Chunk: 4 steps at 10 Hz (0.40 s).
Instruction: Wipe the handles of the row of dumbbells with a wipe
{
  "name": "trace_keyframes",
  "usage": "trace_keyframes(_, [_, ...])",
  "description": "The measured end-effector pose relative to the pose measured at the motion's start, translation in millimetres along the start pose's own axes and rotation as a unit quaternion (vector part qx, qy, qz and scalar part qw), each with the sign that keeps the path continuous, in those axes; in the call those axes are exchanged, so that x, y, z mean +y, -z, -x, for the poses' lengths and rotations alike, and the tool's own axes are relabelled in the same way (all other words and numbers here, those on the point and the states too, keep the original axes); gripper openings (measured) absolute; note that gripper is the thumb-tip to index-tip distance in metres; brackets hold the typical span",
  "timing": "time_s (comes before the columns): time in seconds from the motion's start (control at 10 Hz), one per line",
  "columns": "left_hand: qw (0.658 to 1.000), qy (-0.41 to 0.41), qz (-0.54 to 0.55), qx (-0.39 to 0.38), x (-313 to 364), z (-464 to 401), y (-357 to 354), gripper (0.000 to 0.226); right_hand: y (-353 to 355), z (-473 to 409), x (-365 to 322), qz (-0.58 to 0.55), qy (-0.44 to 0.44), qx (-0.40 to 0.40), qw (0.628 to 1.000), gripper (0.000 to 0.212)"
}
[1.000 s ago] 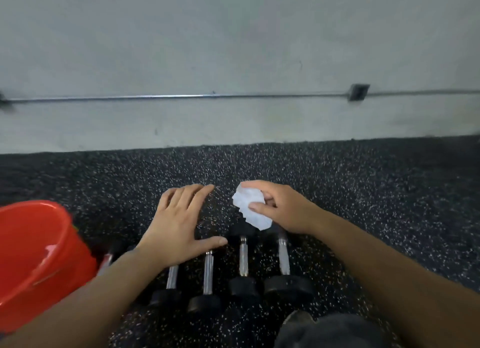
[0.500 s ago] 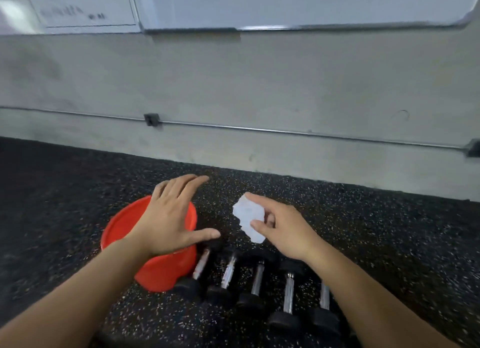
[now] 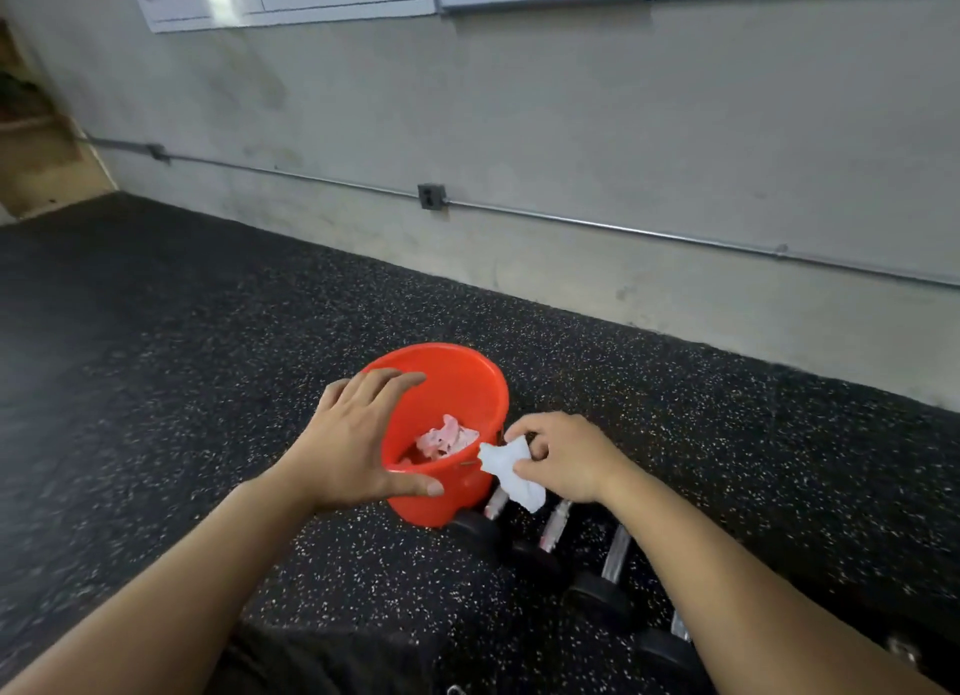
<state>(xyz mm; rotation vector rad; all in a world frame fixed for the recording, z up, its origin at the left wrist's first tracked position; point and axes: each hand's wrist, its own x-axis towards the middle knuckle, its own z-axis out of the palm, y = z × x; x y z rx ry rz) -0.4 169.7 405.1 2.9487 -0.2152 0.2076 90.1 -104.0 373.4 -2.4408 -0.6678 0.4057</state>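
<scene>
The right hand pinches a white wipe just beside the rim of the red bucket, probably to drop it among the used wipes inside. The left hand hovers open over the near rim. The dumbbells lie in a row on the floor, touching the bucket's right side; the floor to the left is free.

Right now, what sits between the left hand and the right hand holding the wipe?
In the head view, the red bucket with crumpled wipes inside sits between the left hand and right hand holding the wipe.
</scene>
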Motion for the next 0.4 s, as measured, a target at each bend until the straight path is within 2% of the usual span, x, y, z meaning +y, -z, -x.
trace_keyframes(0.1, [1.0,0.013,-0.002,-0.011,-3,3,3,0.132,-14,-13,-10,0.01,-0.008,0.011,1.0,0.041])
trace_keyframes(0.2, [1.0,0.024,-0.006,0.007,-3,1,7,0.13,-23,-27,-23,-0.112,0.01,0.109,0.988,0.07])
trace_keyframes(0.3, [0.999,0.026,0.001,0.028,-3,-2,7,0.129,-30,-31,-27,-0.174,0.018,0.116,0.978,0.08])
trace_keyframes(0.4, [1.0,0.027,-0.006,0.012,3,-5,9,0.131,-26,-25,-27,-0.173,0.023,0.118,0.977,0.079])
